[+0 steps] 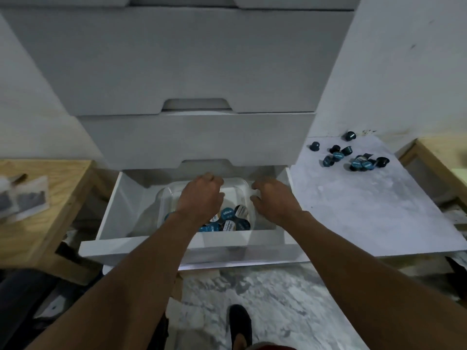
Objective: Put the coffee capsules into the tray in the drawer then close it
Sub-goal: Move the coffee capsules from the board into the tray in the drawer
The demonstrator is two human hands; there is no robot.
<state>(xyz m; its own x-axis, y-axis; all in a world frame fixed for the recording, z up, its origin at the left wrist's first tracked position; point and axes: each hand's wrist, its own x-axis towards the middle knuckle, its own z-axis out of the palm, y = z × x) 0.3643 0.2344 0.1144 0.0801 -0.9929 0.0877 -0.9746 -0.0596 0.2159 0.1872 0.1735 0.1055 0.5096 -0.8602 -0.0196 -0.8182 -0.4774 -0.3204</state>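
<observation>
While drawer (113, 210) stands pulled open, head view: white tray (166, 198) sits inside drawer, part-filled with coffee capsules (228, 219). Left hand (199, 195) over tray, fingers curled at far rim; cannot tell if holding anything. Right hand (274, 202) curled round tray's right rim, gripping it. Loose capsules (353, 157) scattered on pale slab (353, 210) right of drawer. Closed drawers (189, 140) stacked above drawer

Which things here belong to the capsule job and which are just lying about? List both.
Job: open drawer, tray inside it, capsules in the tray, loose capsules on the white top at right, left hand and right hand over the tray.
Lying about: packets on the wooden table at left, dark shoe.
</observation>
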